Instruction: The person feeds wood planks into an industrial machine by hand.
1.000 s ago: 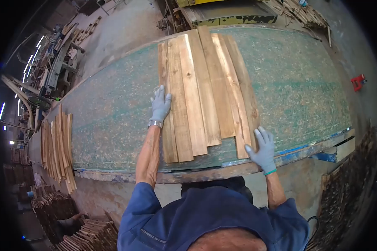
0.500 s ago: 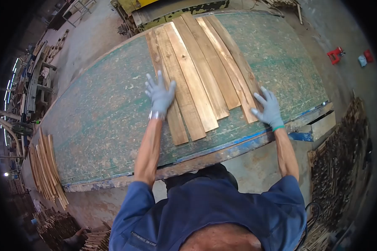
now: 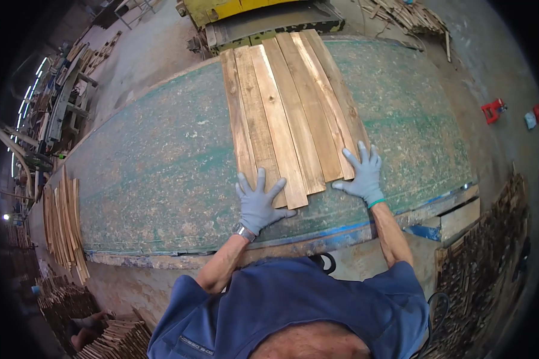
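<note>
Several wooden boards [image 3: 286, 125] lie side by side on the green, scuffed tabletop [image 3: 156, 161], their near ends uneven. My left hand [image 3: 259, 202], in a grey glove, is spread over the near ends of the leftmost boards and hides part of them. At the near right ends, my right hand [image 3: 364, 178], also gloved in grey with a green cuff, has its fingers apart, touching the outer boards. Neither hand is wrapped around anything.
A yellow machine [image 3: 245, 12] stands beyond the far board ends. Thin wood strips [image 3: 63, 224] lean at the table's left end. Stacked wood [image 3: 485, 257] fills the floor at right. A red object [image 3: 493, 111] lies on the floor. Another person's arm [image 3: 90, 323] shows at lower left.
My left hand has moved from the boards' left side to their near ends. My right hand has shifted slightly left. The boards sit closer together, with the left ones pushed away from me.
</note>
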Demonstrator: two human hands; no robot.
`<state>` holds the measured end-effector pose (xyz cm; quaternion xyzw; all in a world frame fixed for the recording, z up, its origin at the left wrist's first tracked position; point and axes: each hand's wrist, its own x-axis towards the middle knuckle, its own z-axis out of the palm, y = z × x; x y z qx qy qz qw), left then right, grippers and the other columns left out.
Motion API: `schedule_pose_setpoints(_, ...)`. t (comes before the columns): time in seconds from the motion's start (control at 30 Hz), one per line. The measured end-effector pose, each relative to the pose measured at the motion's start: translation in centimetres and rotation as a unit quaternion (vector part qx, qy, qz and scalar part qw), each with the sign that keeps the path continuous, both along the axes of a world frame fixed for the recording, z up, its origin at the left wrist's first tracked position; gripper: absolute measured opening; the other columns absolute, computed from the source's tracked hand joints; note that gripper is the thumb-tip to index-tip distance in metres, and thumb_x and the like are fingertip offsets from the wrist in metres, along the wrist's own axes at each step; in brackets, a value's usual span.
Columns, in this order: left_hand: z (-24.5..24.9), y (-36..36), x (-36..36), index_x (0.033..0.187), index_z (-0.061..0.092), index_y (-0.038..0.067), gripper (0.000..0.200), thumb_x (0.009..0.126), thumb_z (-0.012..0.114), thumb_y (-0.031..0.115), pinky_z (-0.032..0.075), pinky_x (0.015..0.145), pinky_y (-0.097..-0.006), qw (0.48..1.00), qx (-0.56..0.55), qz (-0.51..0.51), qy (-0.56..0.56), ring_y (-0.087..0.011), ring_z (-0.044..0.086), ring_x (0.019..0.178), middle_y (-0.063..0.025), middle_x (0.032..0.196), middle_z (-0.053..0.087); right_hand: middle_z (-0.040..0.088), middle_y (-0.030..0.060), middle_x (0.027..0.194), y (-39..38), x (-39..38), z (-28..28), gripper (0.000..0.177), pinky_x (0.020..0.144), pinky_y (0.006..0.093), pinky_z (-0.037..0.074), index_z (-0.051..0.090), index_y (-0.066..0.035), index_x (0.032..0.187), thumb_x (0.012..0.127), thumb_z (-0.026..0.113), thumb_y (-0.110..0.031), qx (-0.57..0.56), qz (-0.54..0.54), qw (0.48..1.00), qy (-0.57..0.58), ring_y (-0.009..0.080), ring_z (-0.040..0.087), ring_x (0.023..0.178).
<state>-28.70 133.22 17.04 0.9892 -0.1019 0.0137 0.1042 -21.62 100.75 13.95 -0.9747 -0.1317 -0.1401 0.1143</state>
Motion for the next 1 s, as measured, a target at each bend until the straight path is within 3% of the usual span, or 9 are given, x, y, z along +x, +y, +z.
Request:
schedule_pose_setpoints(0.27,0.7,-2.0,2.2,0.135,0.055,0.040,0.096,0.051,0.072,0.082,0.008,0.099,-0.0820,0.999,0.012,0.037,0.031,-0.0672,0.012,0.135,-0.0225,0.153,0.033,0.031,0.0173,0.152,1.3,1.6,-0.4,0.108,0.105,0.0698,0.018,0.053,-0.030,0.137,0.044,0.077,-0.078,0.005,-0.011,0.999,-0.033,0.0562,0.020,0.138)
schedule_pose_setpoints(0.4,0.1,-1.9,6.7,0.132,0.058,0.042,0.090,0.052,0.072,0.081,0.010,0.095,-0.0841,1.000,0.005,0.010,0.006,-0.0648,0.017,0.135,-0.0154,0.150,0.040,0.035,0.0181,0.150,0.4,5.4,-1.1,0.105,0.104,0.0679,0.023,0.056,-0.029,0.133,0.043,0.077,-0.079,0.028,0.010,0.998,-0.056,0.0561,0.026,0.135)
schedule_pose_setpoints(0.43,0.5,-2.0,8.9,0.130,0.060,0.041,0.088,0.052,0.072,0.081,0.012,0.094,-0.0841,1.000,0.003,0.015,-0.003,-0.0627,0.021,0.135,-0.0107,0.149,0.042,0.037,0.0180,0.149,0.2,7.2,-0.6,0.104,0.103,0.0673,0.025,0.057,-0.029,0.132,0.043,0.077,-0.079,0.030,0.014,0.998,-0.052,0.0559,0.027,0.134)
schedule_pose_setpoints(0.57,0.0,-2.2,18.5,0.130,0.060,0.039,0.088,0.054,0.071,0.081,0.014,0.096,-0.0834,0.998,-0.005,0.025,-0.060,-0.0597,0.029,0.133,-0.0079,0.148,0.045,0.041,0.0153,0.146,-0.7,16.6,-0.4,0.101,0.103,0.0647,0.031,0.060,-0.029,0.130,0.043,0.079,-0.077,0.024,0.032,0.997,-0.063,0.0548,0.032,0.131)
schedule_pose_setpoints(0.73,0.0,-1.0,32.5,0.135,0.057,0.039,0.092,0.054,0.070,0.082,0.014,0.099,-0.0810,0.997,0.028,0.054,-0.057,-0.0550,0.025,0.138,-0.0067,0.150,0.043,0.044,0.0109,0.145,0.4,31.2,-0.5,0.097,0.108,0.0622,0.029,0.062,-0.031,0.129,0.043,0.081,-0.073,0.014,0.038,0.997,-0.061,0.0510,0.031,0.134)
schedule_pose_setpoints(0.87,0.0,1.5,43.7,0.140,0.050,0.039,0.097,0.057,0.062,0.088,0.013,0.102,-0.0808,0.995,0.062,0.071,-0.039,-0.0519,0.021,0.143,-0.0048,0.155,0.036,0.041,0.0069,0.149,4.2,42.6,0.7,0.096,0.114,0.0557,0.024,0.055,-0.035,0.137,0.052,0.078,-0.074,-0.037,-0.011,0.999,-0.011,0.0424,0.029,0.139)
schedule_pose_setpoints(1.0,0.1,2.6,50.5,0.142,0.049,0.039,0.098,0.059,0.061,0.089,0.015,0.105,-0.0774,0.991,0.055,0.109,-0.058,-0.0487,0.021,0.144,-0.0043,0.156,0.036,0.037,0.0056,0.153,7.2,50.6,1.0,0.096,0.113,0.0527,0.025,0.048,-0.037,0.142,0.058,0.071,-0.078,-0.065,-0.039,0.997,0.001,0.0393,0.030,0.139)
